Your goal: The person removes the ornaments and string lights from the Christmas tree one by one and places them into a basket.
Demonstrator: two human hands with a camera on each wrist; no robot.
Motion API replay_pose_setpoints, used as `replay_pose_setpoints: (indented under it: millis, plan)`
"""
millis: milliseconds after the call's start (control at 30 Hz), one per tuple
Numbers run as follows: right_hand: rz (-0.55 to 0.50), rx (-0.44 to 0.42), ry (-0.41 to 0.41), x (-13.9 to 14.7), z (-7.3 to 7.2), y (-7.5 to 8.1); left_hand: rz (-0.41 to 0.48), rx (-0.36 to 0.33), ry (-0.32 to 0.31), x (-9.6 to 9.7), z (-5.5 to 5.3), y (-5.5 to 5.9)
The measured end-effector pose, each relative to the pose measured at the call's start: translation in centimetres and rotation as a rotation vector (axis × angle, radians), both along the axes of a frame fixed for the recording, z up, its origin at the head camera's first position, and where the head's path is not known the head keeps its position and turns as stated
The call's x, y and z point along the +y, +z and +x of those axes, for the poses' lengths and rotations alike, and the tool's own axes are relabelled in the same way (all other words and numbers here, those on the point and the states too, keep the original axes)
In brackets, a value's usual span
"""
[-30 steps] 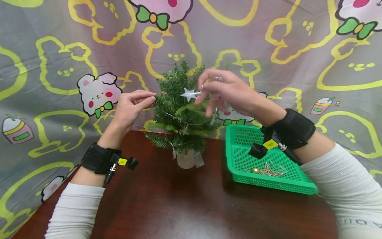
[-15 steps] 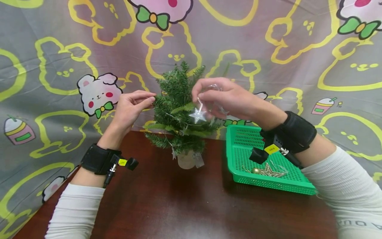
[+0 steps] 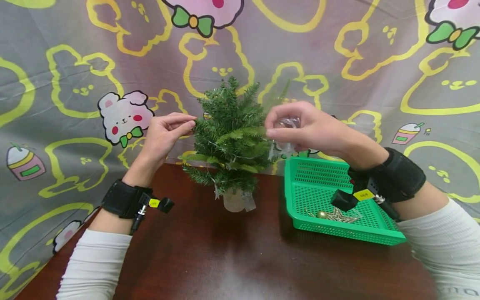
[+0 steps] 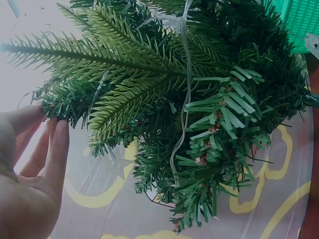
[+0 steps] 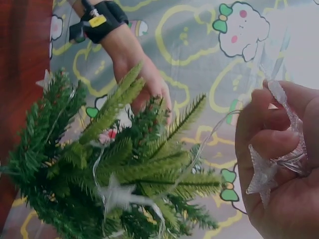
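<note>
A small artificial Christmas tree (image 3: pixel 225 141) stands upright in a pale pot (image 3: pixel 233 201). My left hand (image 3: pixel 159 137) pinches the tip of a branch on its left side. To the right of the tree, my right hand (image 3: pixel 315 129) holds a bundle of clear star string lights (image 3: pixel 288 122). In the right wrist view one clear star (image 5: pixel 261 174) hangs against the palm, and a thin wire runs from the bundle to the tree. A blurred star (image 5: pixel 119 195) shows in front of the branches there. The left wrist view has clear wire (image 4: pixel 185 99) across the foliage and another star (image 4: pixel 117 163) below.
A green plastic basket (image 3: pixel 346 236) sits on the dark brown table (image 3: pixel 210 258) right of the tree. Inside it lie a gold star (image 3: pixel 339 215) and a gold ball (image 3: pixel 321 214). A patterned cloth (image 3: pixel 285 46) hangs behind.
My right hand first lowered a dangling star in front of the tree, then drew away to the right with the lights bundle. My left hand has stayed at the branch.
</note>
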State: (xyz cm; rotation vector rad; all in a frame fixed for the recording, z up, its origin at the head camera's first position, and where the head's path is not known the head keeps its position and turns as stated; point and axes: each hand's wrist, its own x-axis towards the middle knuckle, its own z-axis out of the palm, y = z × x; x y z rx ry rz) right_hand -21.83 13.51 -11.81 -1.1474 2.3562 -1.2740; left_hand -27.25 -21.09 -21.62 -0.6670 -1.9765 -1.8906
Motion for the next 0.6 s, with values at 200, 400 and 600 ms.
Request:
replay_pose_setpoints:
  millis: [200, 400, 600]
  plan:
    - [-0.060, 0.038, 0.066, 1.7, 0.0, -0.4, -0.004, 0.005, 0.006, 0.0, 0.0, 0.1]
    - [-0.053, 0.095, 0.003, 3.1, 0.2, -0.7, -0.015, 0.002, 0.025, 0.1, 0.1, 0.2]
    - [-0.015, 0.165, -0.044, 4.3, 0.1, -0.9, -0.007, -0.004, 0.020, 0.1, 0.0, 0.3]
